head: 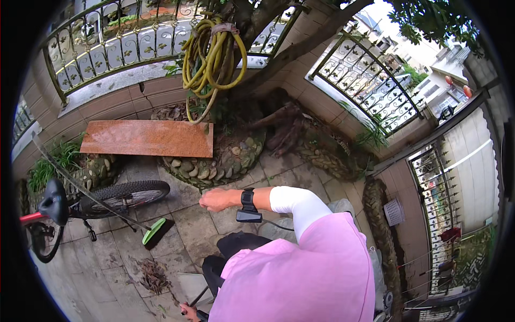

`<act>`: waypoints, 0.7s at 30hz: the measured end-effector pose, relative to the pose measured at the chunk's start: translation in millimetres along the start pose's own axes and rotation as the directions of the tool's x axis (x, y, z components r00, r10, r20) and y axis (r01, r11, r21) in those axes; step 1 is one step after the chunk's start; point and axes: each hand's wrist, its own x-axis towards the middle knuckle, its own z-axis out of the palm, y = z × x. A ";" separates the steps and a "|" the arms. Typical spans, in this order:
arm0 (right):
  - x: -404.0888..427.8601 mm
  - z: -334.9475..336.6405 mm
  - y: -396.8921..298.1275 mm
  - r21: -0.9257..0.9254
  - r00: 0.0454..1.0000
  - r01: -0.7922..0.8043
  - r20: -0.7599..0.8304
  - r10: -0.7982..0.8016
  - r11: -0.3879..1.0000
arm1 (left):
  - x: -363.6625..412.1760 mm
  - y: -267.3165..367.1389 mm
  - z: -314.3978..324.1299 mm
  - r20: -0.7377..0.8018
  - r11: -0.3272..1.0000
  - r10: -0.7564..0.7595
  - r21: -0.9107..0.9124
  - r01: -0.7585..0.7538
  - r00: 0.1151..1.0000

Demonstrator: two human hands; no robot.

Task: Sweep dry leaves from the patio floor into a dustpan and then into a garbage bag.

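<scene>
My right hand (217,199) is stretched out over the paving with its fingers curled, and no object shows in it. That arm has a white sleeve and a black wrist strap with a small box and cable. Low in the picture, my left hand (188,311) is closed around the black handle (199,296) of a pale dustpan (194,285), partly hidden by my leg. Beside the dustpan lies a heap of dry leaves (153,277). A broom with a green and black head (158,233) slants across the bicycle (120,197), apart from both hands.
A reddish stone slab (149,138) lies by the cobble-edged planting bed (217,169). Coiled yellow hose (217,60) hangs on the tree (277,56). Walls with iron railings (128,48) border the yard. A white plastic basket (393,212) is at right.
</scene>
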 end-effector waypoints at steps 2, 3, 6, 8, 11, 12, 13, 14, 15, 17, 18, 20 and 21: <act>25.5 -4.7 -33.8 0.006 0.991 0.119 -0.055 -0.119 0.993 | 2.0 -9.3 -5.3 0.063 0.987 -0.104 -0.113 0.111 0.993; 38.8 -8.2 -51.7 0.004 0.991 0.124 -0.047 -0.124 0.992 | 2.0 -12.0 -8.1 0.116 0.962 -0.166 -0.198 0.186 0.979; 80.0 -23.6 -102.3 -0.065 0.961 0.246 -0.114 -0.253 0.967 | -7.0 -12.9 -17.8 0.278 0.851 -0.294 -0.360 0.383 0.914; 108.2 -34.5 -132.1 -0.228 0.917 0.342 -0.133 -0.377 0.912 | -17.6 -10.3 -29.6 0.366 0.773 -0.342 -0.415 0.480 0.866; 156.0 -49.4 -173.0 -0.406 0.847 0.432 -0.124 -0.517 0.805 | -28.8 -2.5 -53.9 0.463 0.674 -0.380 -0.453 0.583 0.800; 174.0 -53.3 -187.6 -0.426 0.797 0.495 -0.126 -0.591 0.757 | -30.6 1.0 -61.5 0.488 0.650 -0.383 -0.461 0.604 0.784; 189.6 -55.8 -199.9 -0.451 0.723 0.546 -0.171 -0.669 0.706 | -29.7 3.6 -68.9 0.466 0.688 -0.376 -0.439 0.578 0.801; 209.2 -58.8 -215.8 -0.495 0.675 0.579 -0.156 -0.721 0.649 | -27.2 6.2 -74.4 0.540 0.625 -0.356 -0.469 0.624 0.763; 228.6 -63.2 -229.8 -0.584 0.629 0.576 -0.130 -0.766 0.572 | -25.0 8.2 -77.9 0.554 0.611 -0.381 -0.450 0.651 0.740; 268.6 -77.2 -253.6 -0.734 0.505 0.545 -0.097 -0.858 0.404 | -19.4 8.0 -81.5 0.630 0.466 -0.265 -0.579 0.669 0.730; 290.0 -87.6 -264.8 -0.778 0.475 0.521 -0.077 -0.877 0.350 | -19.1 6.8 -81.8 0.615 0.507 -0.263 -0.568 0.649 0.744; 331.3 -111.5 -286.8 -0.869 0.483 0.429 -0.008 -0.876 0.244 | -24.8 4.7 -79.6 0.533 0.575 -0.306 -0.557 0.599 0.789; 349.1 -124.3 -295.4 -0.912 0.485 0.374 0.039 -0.874 0.167 | -28.7 3.5 -79.5 0.471 0.607 -0.274 -0.591 0.531 0.838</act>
